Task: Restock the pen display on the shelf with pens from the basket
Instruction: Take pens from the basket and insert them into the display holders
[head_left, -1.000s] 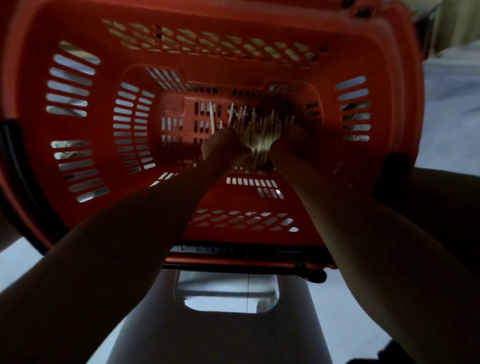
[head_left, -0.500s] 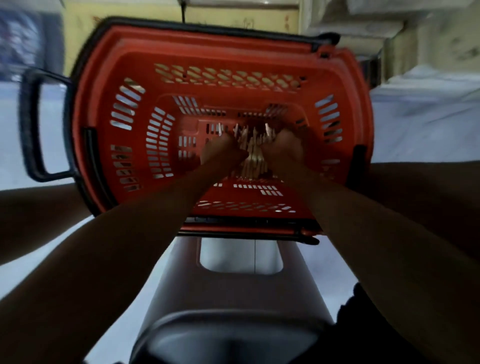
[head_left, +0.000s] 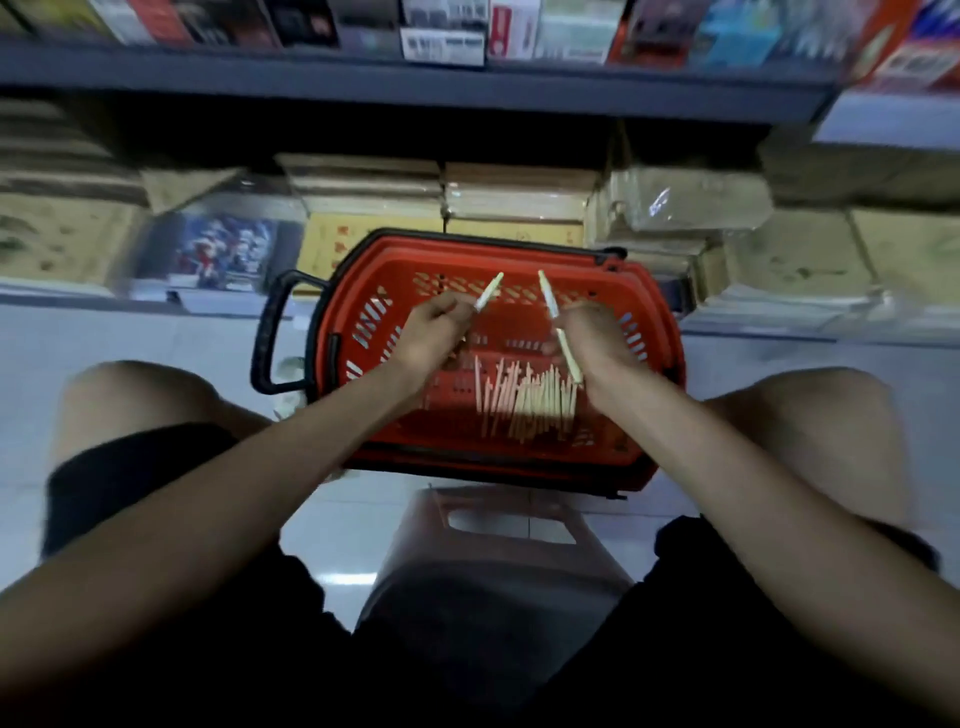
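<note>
My view has pulled back and brightened since half a second ago. Then the basket filled it and both my fists were down on the pile of pens. Now they are lifted clear of the pile, each with a pen, and the shelf shows beyond.

Nearest, my black shorts (head_left: 130, 478) and bare knees straddle a brown plastic stool (head_left: 493, 566) with a rectangular slot cut in its smooth seat. Both forearms reach forward over it, converging. The red plastic basket (head_left: 467, 447) sits on pale glossy floor tiles (head_left: 156, 353) just past the stool. Its walls are pierced with rows of slots, and a black loop handle (head_left: 265, 338) swings out on the left. Loose pens (head_left: 530, 402), thin cream sticks, lie side by side on the basket floor toward its near right.

Above them my left hand (head_left: 431, 338) is curled, knuckles up, pinching a white pen (head_left: 488, 293) at its lower end so it slants up and right. My right hand (head_left: 597, 338) is curled too, gripping a pale pen (head_left: 548, 296) that slants up and left. A stick pokes out below the fist as well, and I cannot tell whether it is the same pen or a second one.

Beyond, wrapped stacks of paper (head_left: 519, 192) lie on the bottom level, and the grey metal shelf (head_left: 415, 78) above carries blurred boxes (head_left: 441, 31).
</note>
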